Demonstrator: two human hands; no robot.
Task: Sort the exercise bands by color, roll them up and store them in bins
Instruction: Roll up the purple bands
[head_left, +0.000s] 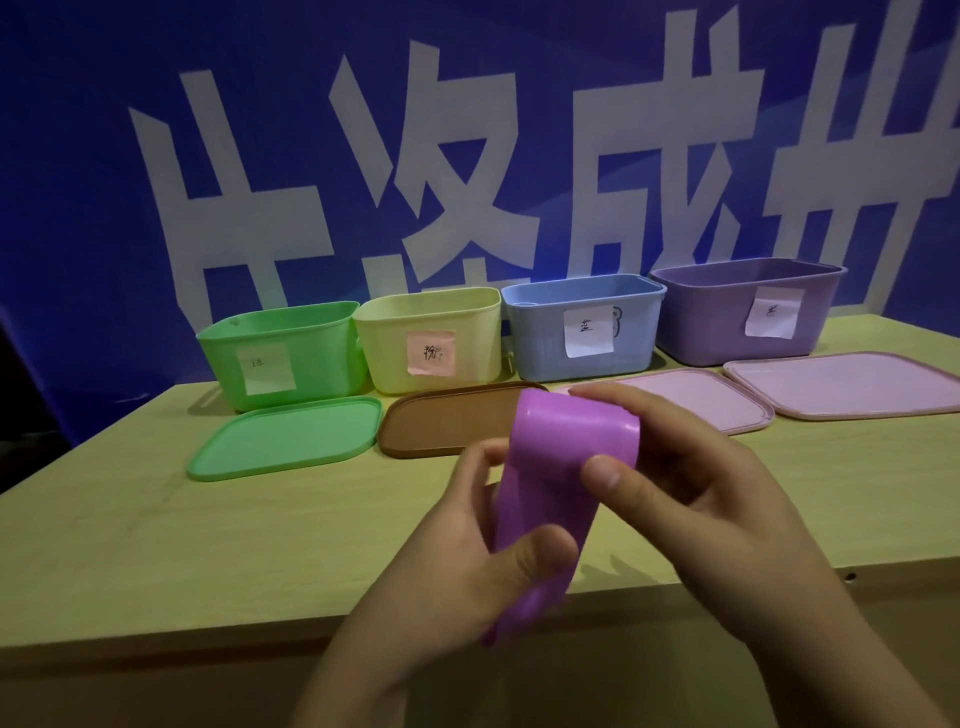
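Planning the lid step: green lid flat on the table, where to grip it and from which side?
Grip the green lid by its raised rim at the near edge, coming from the front. It lies flat on the table; the green bin crowds its far edge.

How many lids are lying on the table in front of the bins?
4: a green lid at the left, a brown lid beside it, then two pink lids at the right. The hands partly hide the middle two.

Purple exercise band (563, 457): flat, glossy strip, top end curled over into a loop, pinched between left hand (467, 561) and right hand (691, 493); lower end hangs below the left hand's thumb.

Beyond both hands, four open bins in a row: green bin (280, 353), yellow bin (431, 338), blue bin (582, 327), purple bin (748, 312), each labelled.
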